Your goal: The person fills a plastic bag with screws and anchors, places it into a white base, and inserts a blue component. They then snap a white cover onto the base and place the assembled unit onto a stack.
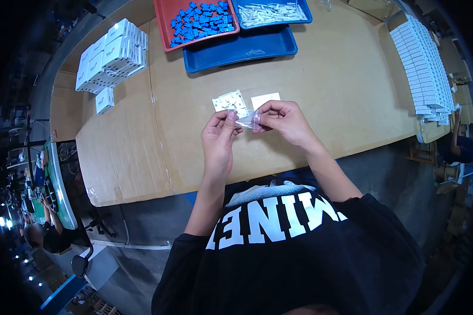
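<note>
Between my two hands, over the near middle of the cardboard-covered table, is a small clear plastic bag [246,122]. My left hand [220,131] pinches its left end between thumb and fingers. The right end is pinched by my right hand [281,121]. Just beyond my left hand lies an open white case [230,103] with small white parts in it. A flat white piece [265,98] lies beyond my right hand, partly covered by it. What is inside the bag is too small to make out.
At the back stand a red tray [165,31] of blue parts, a blue tray [308,16] of white sticks and a blue tray [215,61] holding clear plastic. White boxes [113,55] are stacked left, more [420,68] right. Other people work at both sides.
</note>
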Motion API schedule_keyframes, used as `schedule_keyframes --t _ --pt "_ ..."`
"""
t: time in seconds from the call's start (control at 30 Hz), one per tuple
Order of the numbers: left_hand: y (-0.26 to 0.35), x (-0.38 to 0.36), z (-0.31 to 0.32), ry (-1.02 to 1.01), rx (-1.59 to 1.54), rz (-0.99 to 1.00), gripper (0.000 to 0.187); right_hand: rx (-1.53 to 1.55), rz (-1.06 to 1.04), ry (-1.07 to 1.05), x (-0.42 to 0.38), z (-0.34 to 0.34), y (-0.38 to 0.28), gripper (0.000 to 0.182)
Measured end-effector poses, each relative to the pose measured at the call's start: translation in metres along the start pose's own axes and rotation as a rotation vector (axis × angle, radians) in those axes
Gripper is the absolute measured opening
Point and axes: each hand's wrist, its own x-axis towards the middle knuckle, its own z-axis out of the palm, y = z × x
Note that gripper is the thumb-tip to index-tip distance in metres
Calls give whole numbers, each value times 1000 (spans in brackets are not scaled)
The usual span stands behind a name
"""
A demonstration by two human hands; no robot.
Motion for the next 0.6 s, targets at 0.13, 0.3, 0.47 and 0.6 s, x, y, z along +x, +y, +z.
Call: schedule_keyframes --t 0.13,0.3,0.47,0.6 --pt "4 2 -3 91 285 273 26 -30 4 68 -4 3 -5 18" --pt "43 -12 18 -7 1145 778 46 -189 2 22 -9 7 -8 18" --pt "25 -8 8 -215 1378 784 56 -260 -76 9 -9 10 -6 18" --pt "18 -10 11 -193 1252 737 47 -327 -10 -17 -10 4 -12 16"
